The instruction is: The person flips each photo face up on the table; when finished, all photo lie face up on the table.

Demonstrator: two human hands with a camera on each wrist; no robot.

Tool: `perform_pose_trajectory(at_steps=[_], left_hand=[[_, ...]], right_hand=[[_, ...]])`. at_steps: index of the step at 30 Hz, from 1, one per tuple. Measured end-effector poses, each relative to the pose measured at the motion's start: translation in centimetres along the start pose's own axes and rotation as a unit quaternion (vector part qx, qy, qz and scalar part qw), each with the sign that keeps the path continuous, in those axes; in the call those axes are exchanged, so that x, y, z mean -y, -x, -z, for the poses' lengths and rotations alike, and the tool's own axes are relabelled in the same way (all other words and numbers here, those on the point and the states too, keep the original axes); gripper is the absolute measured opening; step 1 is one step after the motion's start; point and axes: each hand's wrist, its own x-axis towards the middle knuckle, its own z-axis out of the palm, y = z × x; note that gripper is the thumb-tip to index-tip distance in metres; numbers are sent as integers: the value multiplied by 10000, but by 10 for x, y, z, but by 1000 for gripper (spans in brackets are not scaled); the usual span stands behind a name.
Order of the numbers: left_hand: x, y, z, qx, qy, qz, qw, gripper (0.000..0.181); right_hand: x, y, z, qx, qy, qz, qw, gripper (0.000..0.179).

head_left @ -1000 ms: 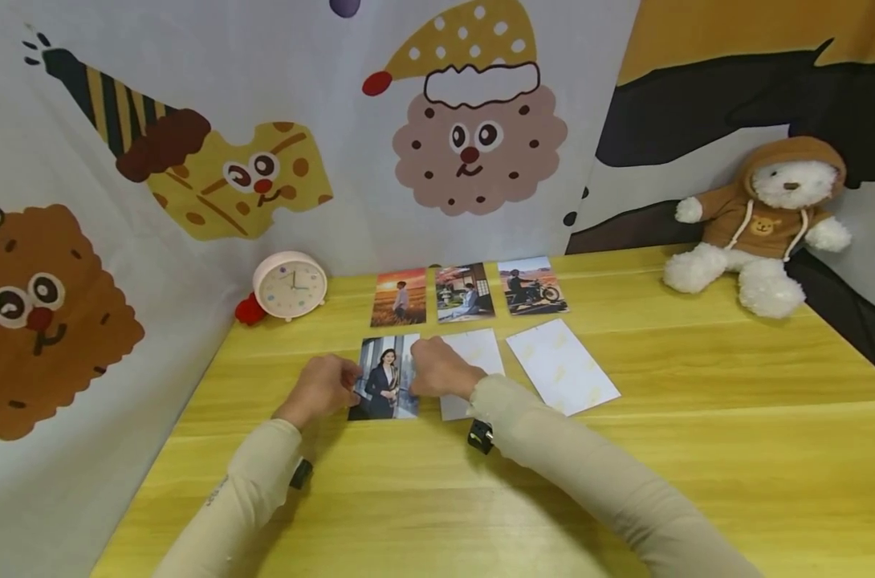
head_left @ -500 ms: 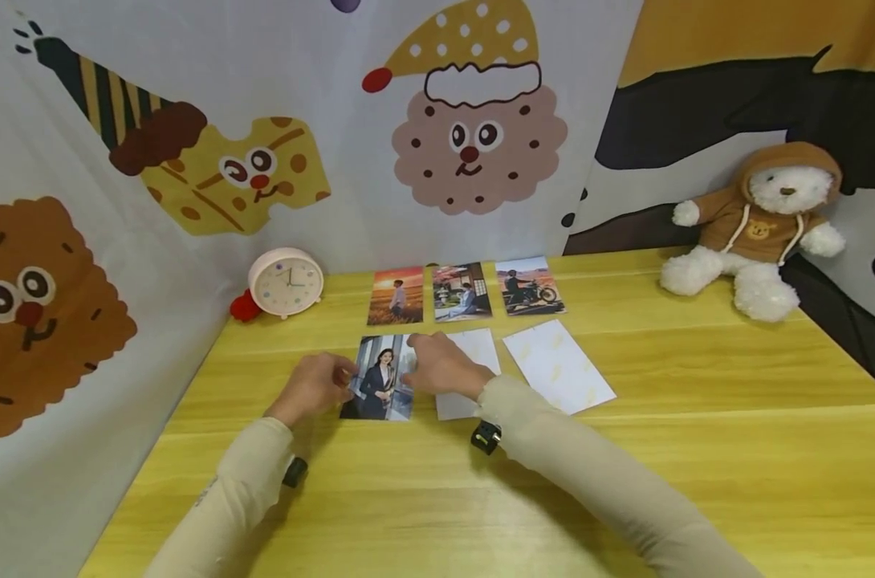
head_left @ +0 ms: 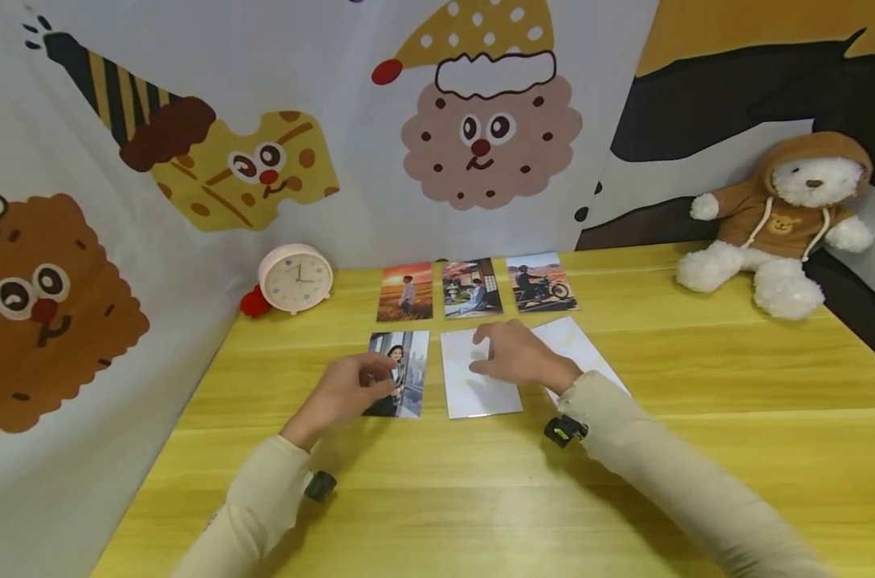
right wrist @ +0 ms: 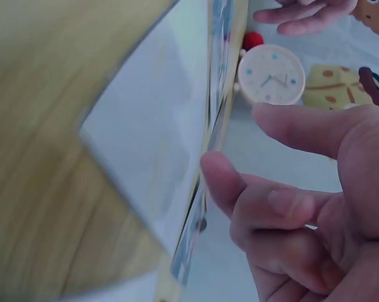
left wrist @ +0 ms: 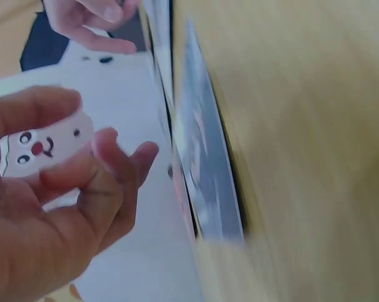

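My left hand [head_left: 339, 395] hovers over a photo of a person in a dark suit [head_left: 412, 384], partly covering it in the head view. In the left wrist view a gap shows between the bent fingers and that photo [left wrist: 205, 163]. Nothing is held by my right hand [head_left: 522, 353], which is above the middle white-backed card [head_left: 481, 397], thumb and forefinger spread apart. The same white card [right wrist: 154, 119] lies flat beside the fingers in the right wrist view. Another white-backed card [head_left: 589, 353], turned at an angle, is partly hidden behind the right hand and wrist.
Along the back lie a sunset field photo [head_left: 405, 293], a garden photo [head_left: 474, 287] and a motorcycle photo [head_left: 542, 282]. A pink clock [head_left: 296, 278] with a red object [head_left: 254, 303] stands back left. A teddy bear [head_left: 780, 225] sits back right on the wooden table [head_left: 437, 498].
Both hands have let go of the suit photo's edges. My right hand has moved right over the middle white card, and my left has shifted slightly right above the photo.
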Motion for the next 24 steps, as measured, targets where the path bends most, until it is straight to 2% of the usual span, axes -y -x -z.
perform_pose_trajectory(at_steps=[4,7,10,20,24], left_hand=[[-10,1,-9,456,568,-101,9973,34],[-16,1,-15,893,962,-135,9913,36],[-20,0,-20,1200,1158,-133,9859,39],[-28,-5,-32,1540,1364,-34,9786,43],[-29,-7,-35,1574,1429,33,9771,46]], right_hand=[[-11,10,9,6,251,-156,9996,48],[-16,15,11,-25,452,-210,9988,50],[-19,19,10,-38,589,-255,9979,52],[-19,23,2,-133,551,-285,9980,56],[-18,24,0,-152,602,-316,9976,58]])
